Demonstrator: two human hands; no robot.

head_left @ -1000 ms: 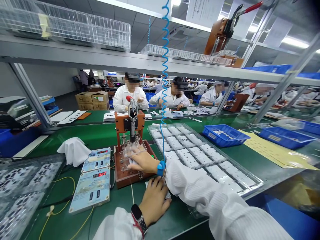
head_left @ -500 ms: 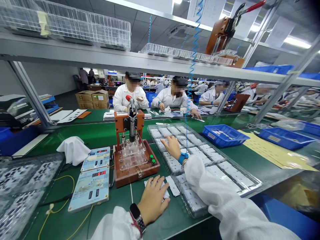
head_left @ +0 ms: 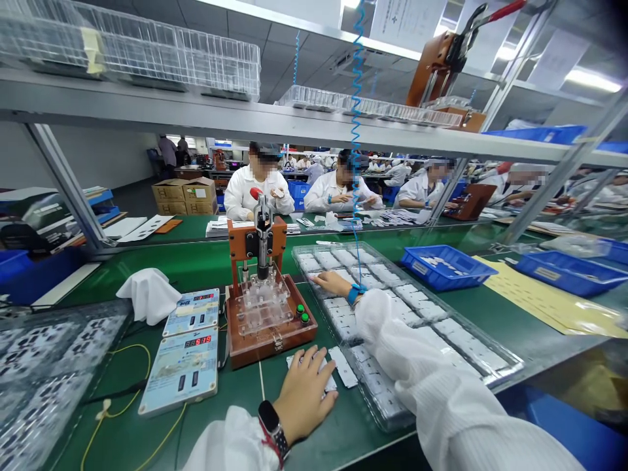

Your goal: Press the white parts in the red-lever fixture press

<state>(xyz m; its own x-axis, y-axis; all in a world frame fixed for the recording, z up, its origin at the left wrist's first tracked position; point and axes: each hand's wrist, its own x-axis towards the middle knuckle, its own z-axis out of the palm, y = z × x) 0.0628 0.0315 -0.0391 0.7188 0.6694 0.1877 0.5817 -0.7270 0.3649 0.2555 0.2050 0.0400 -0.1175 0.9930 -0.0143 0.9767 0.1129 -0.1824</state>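
My left hand (head_left: 303, 392) lies flat, fingers spread, on small white parts (head_left: 343, 367) on the green mat just in front of the brown test fixture (head_left: 267, 307). My right hand (head_left: 332, 283), with a blue wrist strap and coiled cord (head_left: 356, 131), reaches over the far left part of the clear tray (head_left: 495, 373) of white parts. Its fingers rest on the tray's parts, loosely curled; I cannot see anything in them. The fixture's clear pressing block (head_left: 260, 304) sits under a lever with a red knob (head_left: 254, 193).
Two meters with red digits (head_left: 184, 353) lie left of the fixture, beside a white cloth (head_left: 148, 294). A tray of dark parts (head_left: 39, 373) is at the far left. Blue bins (head_left: 447, 265) and a yellow sheet (head_left: 549, 301) lie right. Co-workers sit beyond the shelf frame.
My right hand left the fixture's clear block and moved right over the tray, then further back along it. My left hand stayed flat on the white parts.
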